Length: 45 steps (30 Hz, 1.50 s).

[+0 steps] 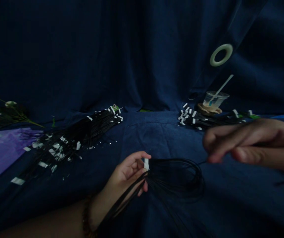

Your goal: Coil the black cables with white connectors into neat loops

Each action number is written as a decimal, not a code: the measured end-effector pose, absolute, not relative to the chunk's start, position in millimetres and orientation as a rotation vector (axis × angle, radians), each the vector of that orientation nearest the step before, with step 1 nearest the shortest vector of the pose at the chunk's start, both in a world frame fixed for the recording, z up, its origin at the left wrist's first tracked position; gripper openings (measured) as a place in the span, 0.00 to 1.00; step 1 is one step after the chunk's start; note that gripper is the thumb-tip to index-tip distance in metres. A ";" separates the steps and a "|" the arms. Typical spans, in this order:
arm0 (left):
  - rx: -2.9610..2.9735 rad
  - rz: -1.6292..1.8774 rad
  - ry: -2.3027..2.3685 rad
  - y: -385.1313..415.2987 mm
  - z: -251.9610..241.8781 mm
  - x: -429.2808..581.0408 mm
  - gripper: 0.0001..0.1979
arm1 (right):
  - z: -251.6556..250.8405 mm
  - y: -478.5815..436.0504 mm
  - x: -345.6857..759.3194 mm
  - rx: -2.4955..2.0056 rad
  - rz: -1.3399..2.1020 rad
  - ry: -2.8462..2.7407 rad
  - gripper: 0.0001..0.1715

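Note:
My left hand [127, 172], with a beaded bracelet at the wrist, pinches a looped bundle of thin black cords [179, 162]. A white tag [146, 164] stands up between its thumb and fingers. Loops of the cords spread to the right, while other strands hang down over the palm and below the hand. At the right, my right hand [251, 142] has its fingers closed, blurred slightly by motion. One black cord runs from the loops to its fingertips, where its end is hidden.
Piles of black cords with white tags lie at left [77, 132] and right [189, 115]. A clear plastic cup [215, 99] holds a white stick. Behind it is a pale ring [212, 58]. White flowers [10, 104] and purple sheet [5, 155] lie far left on dark blue cloth [152, 132].

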<state>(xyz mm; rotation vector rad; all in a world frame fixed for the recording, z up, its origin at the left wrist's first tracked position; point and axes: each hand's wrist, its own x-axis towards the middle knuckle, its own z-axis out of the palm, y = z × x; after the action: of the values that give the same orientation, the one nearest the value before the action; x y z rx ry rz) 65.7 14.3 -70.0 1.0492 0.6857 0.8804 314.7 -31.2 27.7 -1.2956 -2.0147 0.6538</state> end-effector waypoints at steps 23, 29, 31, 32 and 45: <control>1.159 0.880 0.787 14.7 -65.7 62.7 0.19 | 3.4 -55.7 249.8 -1.663 0.393 -2.313 0.02; 1.100 0.909 0.797 14.8 -62.4 64.3 0.19 | -10.6 -49.1 231.2 -1.663 0.273 -2.340 0.14; 1.113 0.912 0.746 17.3 -67.1 64.1 0.20 | -0.4 -42.8 241.7 -1.517 0.522 -2.305 0.17; 1.120 0.913 0.730 18.4 -69.5 63.9 0.20 | 5.9 -38.9 249.5 -1.431 0.741 -2.290 0.18; 1.142 0.939 0.750 17.8 -71.0 64.5 0.17 | 24.0 -7.1 297.6 -0.877 0.906 -1.449 0.12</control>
<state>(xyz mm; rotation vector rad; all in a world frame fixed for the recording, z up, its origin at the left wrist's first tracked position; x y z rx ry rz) 64.5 17.8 -71.0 1.1415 0.7499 0.9390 297.6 -7.1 24.0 -0.8769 -1.4489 0.9056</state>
